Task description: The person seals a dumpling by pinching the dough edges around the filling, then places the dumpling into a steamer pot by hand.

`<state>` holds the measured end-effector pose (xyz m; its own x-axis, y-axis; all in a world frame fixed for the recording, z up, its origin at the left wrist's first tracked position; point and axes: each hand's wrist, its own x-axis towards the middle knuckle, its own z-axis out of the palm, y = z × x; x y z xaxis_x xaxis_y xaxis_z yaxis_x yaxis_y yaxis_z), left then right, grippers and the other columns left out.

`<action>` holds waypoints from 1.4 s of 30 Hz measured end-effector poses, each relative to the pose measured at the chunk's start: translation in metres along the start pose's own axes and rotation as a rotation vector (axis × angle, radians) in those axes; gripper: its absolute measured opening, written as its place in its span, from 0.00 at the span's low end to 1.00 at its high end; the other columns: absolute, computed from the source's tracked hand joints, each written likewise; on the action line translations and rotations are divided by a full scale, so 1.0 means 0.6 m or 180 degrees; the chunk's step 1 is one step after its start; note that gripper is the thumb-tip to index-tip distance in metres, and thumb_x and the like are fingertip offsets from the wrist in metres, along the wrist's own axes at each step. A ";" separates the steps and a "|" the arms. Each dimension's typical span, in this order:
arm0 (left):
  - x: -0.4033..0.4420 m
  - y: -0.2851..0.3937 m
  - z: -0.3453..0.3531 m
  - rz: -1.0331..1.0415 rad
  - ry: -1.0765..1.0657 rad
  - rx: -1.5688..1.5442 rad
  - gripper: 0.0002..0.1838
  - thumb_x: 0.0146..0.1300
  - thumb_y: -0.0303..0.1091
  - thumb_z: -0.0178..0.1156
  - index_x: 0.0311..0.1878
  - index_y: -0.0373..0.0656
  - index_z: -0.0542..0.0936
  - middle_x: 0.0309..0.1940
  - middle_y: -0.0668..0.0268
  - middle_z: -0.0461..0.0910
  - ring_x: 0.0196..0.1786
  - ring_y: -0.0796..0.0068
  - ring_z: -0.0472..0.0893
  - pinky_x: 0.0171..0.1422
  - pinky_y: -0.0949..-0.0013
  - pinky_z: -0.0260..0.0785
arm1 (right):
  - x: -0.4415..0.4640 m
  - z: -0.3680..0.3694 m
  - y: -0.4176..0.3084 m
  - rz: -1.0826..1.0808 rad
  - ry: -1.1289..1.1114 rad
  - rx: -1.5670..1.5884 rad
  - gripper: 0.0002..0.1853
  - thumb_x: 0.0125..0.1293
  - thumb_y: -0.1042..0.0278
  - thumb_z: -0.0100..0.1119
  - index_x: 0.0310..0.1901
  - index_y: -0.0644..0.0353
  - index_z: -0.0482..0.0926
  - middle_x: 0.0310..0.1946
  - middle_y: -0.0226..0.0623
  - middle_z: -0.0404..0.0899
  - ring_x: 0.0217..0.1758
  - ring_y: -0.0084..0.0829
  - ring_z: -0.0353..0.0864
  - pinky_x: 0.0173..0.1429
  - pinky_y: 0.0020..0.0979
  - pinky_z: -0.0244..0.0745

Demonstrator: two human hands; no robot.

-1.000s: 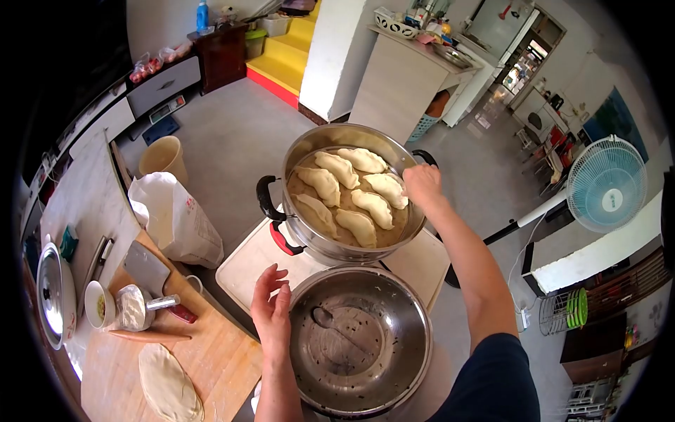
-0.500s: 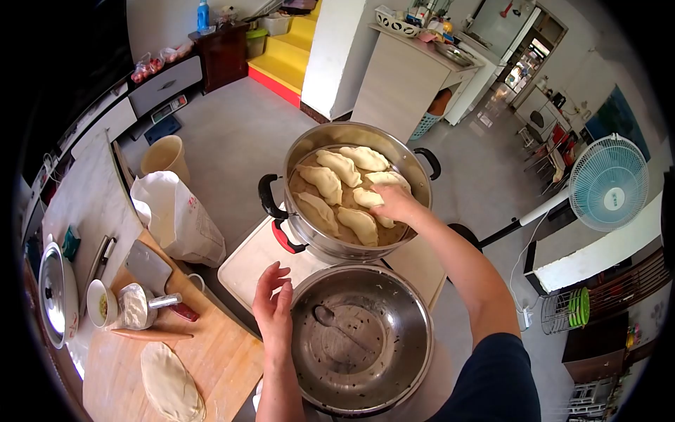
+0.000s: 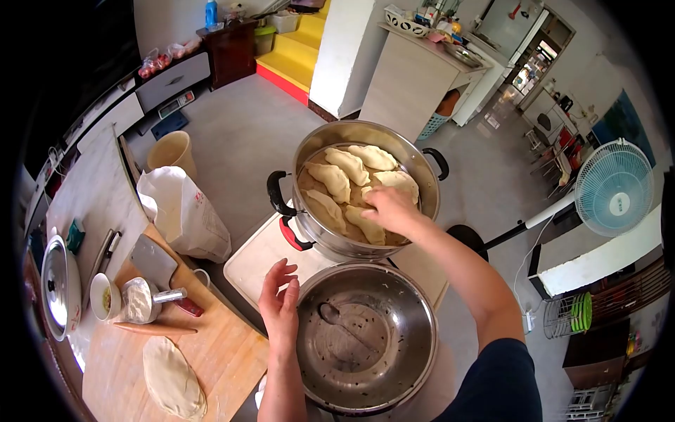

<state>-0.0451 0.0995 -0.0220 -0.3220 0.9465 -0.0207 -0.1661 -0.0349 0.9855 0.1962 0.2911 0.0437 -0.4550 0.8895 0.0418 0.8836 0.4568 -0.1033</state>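
My right hand (image 3: 390, 209) reaches into a steel steamer pot (image 3: 309, 144) with black handles, its fingers down among several pale crimped dumplings (image 3: 329, 180). The fingertips touch a dumpling near the middle and partly cover it; whether they grip it is hidden. My left hand (image 3: 280, 299) hovers at the left rim of a large steel bowl (image 3: 429, 352), fingers apart and holding nothing. Inside the bowl lie a spoon (image 3: 329, 313) and dark green scraps. On the wooden board (image 3: 232, 344) at the left rests a flat oval piece of dough (image 3: 172, 378).
A cleaver (image 3: 155, 260), a rolling pin (image 3: 155, 328), a floury metal cup (image 3: 138, 301) and a small bowl (image 3: 105, 299) are at the left. Behind them stand a white sack (image 3: 186, 218) and a beige bucket (image 3: 172, 151). At the right is a fan (image 3: 614, 186).
My right hand has moved from the pot's right rim inward and left, over the dumplings. My left hand keeps its pose beside the bowl. The whole view has shifted slightly.
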 end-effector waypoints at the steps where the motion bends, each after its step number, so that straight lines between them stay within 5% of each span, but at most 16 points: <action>1: 0.000 -0.002 -0.001 0.0023 -0.0003 0.0001 0.23 0.71 0.27 0.59 0.68 0.40 0.74 0.56 0.64 0.81 0.56 0.77 0.79 0.57 0.70 0.73 | 0.004 0.008 -0.005 -0.0150 -0.0058 0.0090 0.19 0.61 0.57 0.69 0.51 0.57 0.84 0.46 0.45 0.84 0.52 0.46 0.83 0.57 0.45 0.77; 7: -0.001 0.002 0.000 -0.0057 0.0038 0.0040 0.23 0.71 0.28 0.60 0.68 0.40 0.74 0.57 0.64 0.81 0.56 0.76 0.79 0.57 0.70 0.73 | 0.012 0.022 -0.026 -0.0002 -0.0542 -0.0204 0.19 0.61 0.62 0.68 0.54 0.50 0.84 0.48 0.41 0.83 0.54 0.45 0.82 0.57 0.44 0.78; 16: -0.001 0.003 0.000 0.0029 0.0061 0.0055 0.23 0.71 0.28 0.59 0.68 0.40 0.74 0.56 0.63 0.81 0.55 0.75 0.79 0.57 0.69 0.74 | 0.011 0.054 -0.001 -0.0486 -0.0092 0.0100 0.17 0.62 0.64 0.66 0.53 0.52 0.84 0.49 0.41 0.84 0.52 0.44 0.83 0.56 0.45 0.79; 19: -0.001 0.002 -0.001 -0.0015 0.0044 0.0008 0.23 0.71 0.27 0.59 0.68 0.39 0.74 0.56 0.64 0.81 0.55 0.76 0.78 0.58 0.69 0.73 | 0.007 0.017 0.005 -0.0089 0.0418 0.0418 0.12 0.63 0.67 0.64 0.48 0.53 0.85 0.43 0.42 0.85 0.47 0.47 0.85 0.52 0.47 0.80; 23: -0.003 0.003 -0.003 -0.0054 0.0054 -0.0052 0.23 0.71 0.27 0.59 0.68 0.39 0.73 0.56 0.64 0.81 0.56 0.75 0.78 0.59 0.69 0.72 | 0.024 -0.035 0.117 0.0809 0.1065 -0.0613 0.05 0.61 0.68 0.62 0.34 0.56 0.87 0.39 0.44 0.86 0.42 0.49 0.85 0.46 0.48 0.80; 24: -0.004 0.005 -0.004 -0.0065 0.0051 -0.0036 0.23 0.71 0.27 0.59 0.68 0.39 0.73 0.56 0.64 0.81 0.56 0.75 0.78 0.59 0.69 0.72 | 0.027 -0.055 0.137 0.1238 0.0751 -0.0871 0.05 0.60 0.67 0.64 0.34 0.57 0.87 0.39 0.44 0.86 0.41 0.49 0.86 0.46 0.48 0.81; 25: -0.004 0.007 -0.003 -0.0073 0.0049 -0.0026 0.23 0.71 0.27 0.59 0.68 0.39 0.73 0.56 0.63 0.81 0.56 0.75 0.78 0.60 0.69 0.73 | 0.024 -0.072 0.143 0.1290 0.0491 -0.1241 0.12 0.63 0.73 0.53 0.36 0.61 0.88 0.41 0.46 0.87 0.47 0.47 0.86 0.50 0.48 0.80; 32: -0.001 0.003 -0.002 -0.0054 0.0033 0.0012 0.23 0.71 0.28 0.59 0.68 0.39 0.73 0.56 0.63 0.81 0.56 0.74 0.79 0.59 0.68 0.73 | 0.018 -0.094 0.156 0.0306 -0.0472 -0.1809 0.12 0.51 0.67 0.73 0.39 0.58 0.90 0.41 0.38 0.89 0.53 0.40 0.85 0.55 0.44 0.79; 35: -0.001 0.001 -0.003 -0.0032 0.0031 0.0010 0.23 0.71 0.28 0.59 0.68 0.39 0.73 0.56 0.64 0.81 0.55 0.75 0.79 0.59 0.69 0.73 | 0.030 -0.063 0.147 0.0885 -0.0638 -0.1565 0.09 0.57 0.69 0.68 0.40 0.58 0.90 0.41 0.40 0.89 0.51 0.40 0.87 0.52 0.41 0.81; 42: 0.000 0.001 -0.005 -0.0020 0.0031 0.0008 0.22 0.71 0.27 0.59 0.68 0.39 0.74 0.56 0.64 0.81 0.55 0.76 0.79 0.56 0.70 0.73 | 0.056 -0.036 0.144 0.1025 -0.0801 -0.1645 0.13 0.67 0.72 0.53 0.42 0.56 0.90 0.44 0.42 0.89 0.51 0.41 0.88 0.49 0.40 0.82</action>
<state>-0.0479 0.0985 -0.0218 -0.3302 0.9435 -0.0284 -0.1657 -0.0283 0.9858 0.2594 0.3607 0.0579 -0.1157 0.9816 -0.1516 0.8908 0.1701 0.4213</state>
